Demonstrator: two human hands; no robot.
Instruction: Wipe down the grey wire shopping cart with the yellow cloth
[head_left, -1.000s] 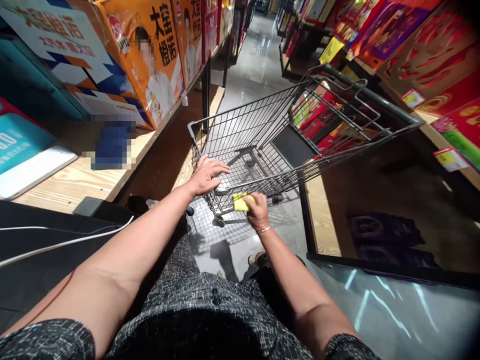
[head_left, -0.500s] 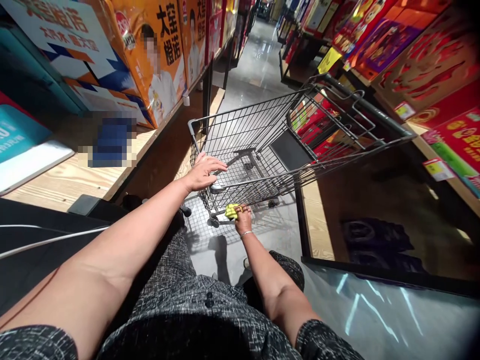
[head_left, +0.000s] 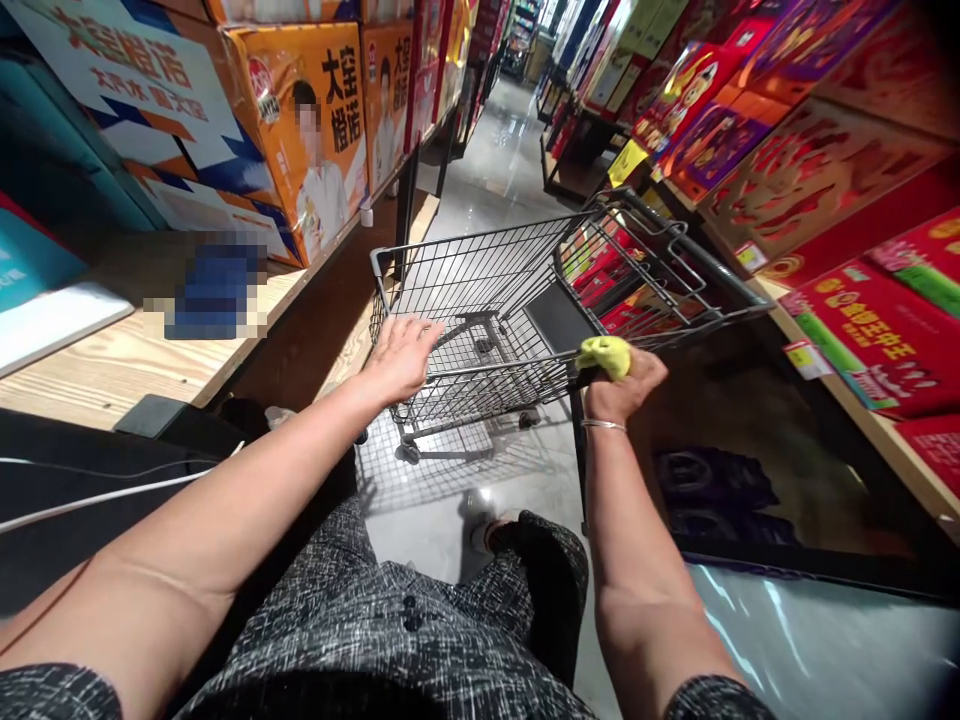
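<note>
Cart (head_left: 487, 371) stands upright on the floor (head_left: 499, 155), set at an angle in the aisle between two display shelves; its front end is at the person and its handle (head_left: 712, 257) is at the far right, beside the stocked side.

Left hand (head_left: 403, 358) lies palm down over the near front corner of the cart, fingers extended and loosely spread, not clenched; the placement suggests steadying of the frame; whether the thumb hooks beneath the rim cannot be told.

Right hand (head_left: 621, 388) is closed round a bunched yellow cloth (head_left: 606, 355), held at the cart's near side rim; the cloth projects beyond the fingers on the rim side, which would put fabric rather than skin against the wire; actual contact cannot be confirmed from this angle; a bracelet (head_left: 604, 424) sits on that wrist.

Orange cartons (head_left: 334, 140) stand on the left wooden shelf (head_left: 112, 370), printed faces toward the aisle, presumably for display; a blurred blue item (head_left: 214, 290) lies in front of them; red boxes (head_left: 874, 335) line the right shelf, price tags (head_left: 807, 360) along its edge.
</note>
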